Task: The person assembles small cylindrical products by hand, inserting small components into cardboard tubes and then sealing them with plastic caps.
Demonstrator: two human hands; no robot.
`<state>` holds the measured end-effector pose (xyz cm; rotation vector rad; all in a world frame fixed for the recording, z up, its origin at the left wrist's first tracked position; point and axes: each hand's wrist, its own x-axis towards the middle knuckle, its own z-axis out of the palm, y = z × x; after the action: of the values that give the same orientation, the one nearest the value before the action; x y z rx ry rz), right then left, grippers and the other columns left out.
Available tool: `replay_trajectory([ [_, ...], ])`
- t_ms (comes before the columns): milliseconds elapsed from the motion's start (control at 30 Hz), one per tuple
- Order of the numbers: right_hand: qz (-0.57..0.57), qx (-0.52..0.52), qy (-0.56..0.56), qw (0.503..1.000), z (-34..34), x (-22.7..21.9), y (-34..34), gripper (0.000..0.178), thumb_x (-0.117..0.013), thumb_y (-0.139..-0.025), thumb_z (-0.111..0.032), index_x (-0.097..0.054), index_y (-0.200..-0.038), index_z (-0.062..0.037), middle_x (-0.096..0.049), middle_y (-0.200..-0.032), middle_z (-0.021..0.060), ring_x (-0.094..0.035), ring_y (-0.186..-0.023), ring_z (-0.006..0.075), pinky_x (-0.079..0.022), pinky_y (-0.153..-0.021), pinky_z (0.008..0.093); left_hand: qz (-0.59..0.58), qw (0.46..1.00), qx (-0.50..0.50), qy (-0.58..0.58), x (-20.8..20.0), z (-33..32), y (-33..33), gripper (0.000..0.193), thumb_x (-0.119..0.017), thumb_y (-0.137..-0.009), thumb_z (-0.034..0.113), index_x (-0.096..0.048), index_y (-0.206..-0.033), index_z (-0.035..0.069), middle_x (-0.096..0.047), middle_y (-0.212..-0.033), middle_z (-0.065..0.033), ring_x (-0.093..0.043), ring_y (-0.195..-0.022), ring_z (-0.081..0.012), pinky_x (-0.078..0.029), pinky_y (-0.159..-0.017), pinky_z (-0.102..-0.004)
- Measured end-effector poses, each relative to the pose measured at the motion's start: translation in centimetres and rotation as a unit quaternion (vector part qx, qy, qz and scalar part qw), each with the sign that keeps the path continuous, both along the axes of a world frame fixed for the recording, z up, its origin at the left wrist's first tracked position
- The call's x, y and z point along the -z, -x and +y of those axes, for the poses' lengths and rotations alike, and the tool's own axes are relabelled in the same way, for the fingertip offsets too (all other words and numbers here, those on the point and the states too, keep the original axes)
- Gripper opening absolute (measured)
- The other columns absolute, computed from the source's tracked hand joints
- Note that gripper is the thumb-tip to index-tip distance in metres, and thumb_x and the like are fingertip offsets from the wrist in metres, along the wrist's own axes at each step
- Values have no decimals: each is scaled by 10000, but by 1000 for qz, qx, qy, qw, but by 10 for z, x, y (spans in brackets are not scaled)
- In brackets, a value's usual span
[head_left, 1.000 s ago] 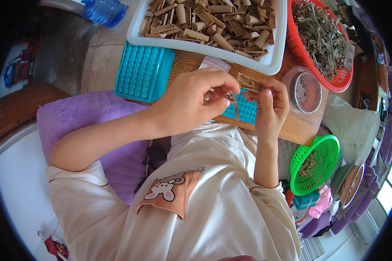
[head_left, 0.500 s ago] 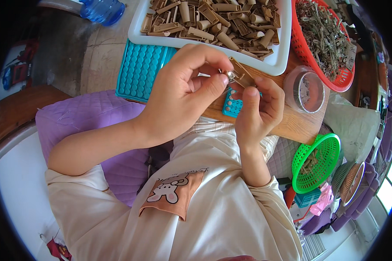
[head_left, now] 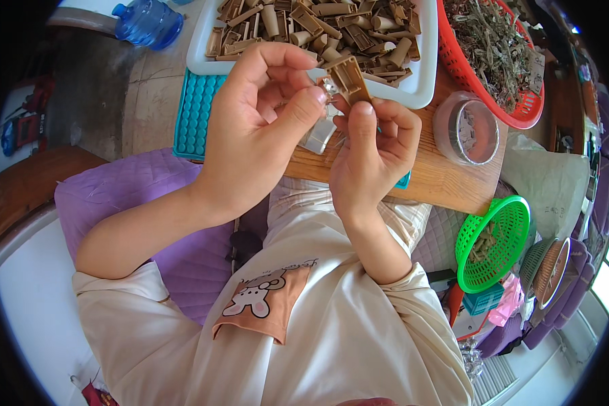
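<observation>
The room is bright. White light glows at the window (head_left: 607, 284) on the right. Near the black edges, lines bend, and the upper-left floor (head_left: 88, 88) looks dim.

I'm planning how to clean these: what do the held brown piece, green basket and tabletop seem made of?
Brown piece: probably moulded plastic, satin, given its even colour and raised edges.
Green basket: likely plastic, slightly glossy, with regular perforations and uniform bright colour.
Tabletop: wood or wood-look laminate, smooth with slight sheen; grain lines show, but I can't tell which.
</observation>
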<state>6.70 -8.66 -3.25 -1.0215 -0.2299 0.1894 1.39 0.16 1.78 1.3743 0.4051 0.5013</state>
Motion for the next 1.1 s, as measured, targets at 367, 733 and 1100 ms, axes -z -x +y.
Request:
replay_trajectory([
  [367,18,-37,12,999,1,4,9,109,-535,-800,-4,-461,-879,-18,-549,-803,73,-569,-691,127,-490,-596,247,-6,999,-18,-33,5,2,-1,215,-554,-790,24,-448,-975,6,-490,-843,-37,-509,-753,-75,-443,-670,-192],
  [733,-170,88,60,980,8,16,17,146,-617,-727,44,-512,-821,5,-589,-806,83,-543,-697,83,-426,-577,174,1,999,25,-46,5,3,-4,306,-508,-835,70,-437,-1126,9,-522,-1005,-56,-503,-831,-77,-427,-736,-195],
  [1100,-103,13,36,994,-3,15,19,136,-561,-786,10,-461,-874,-19,-583,-878,112,-561,-711,120,-465,-645,225,75,983,168,-1,4,10,-4,419,-388,-899,253,-357,-1232,1,-487,-1158,-130,-468,-1059,-155,-349,-910,-265],
])
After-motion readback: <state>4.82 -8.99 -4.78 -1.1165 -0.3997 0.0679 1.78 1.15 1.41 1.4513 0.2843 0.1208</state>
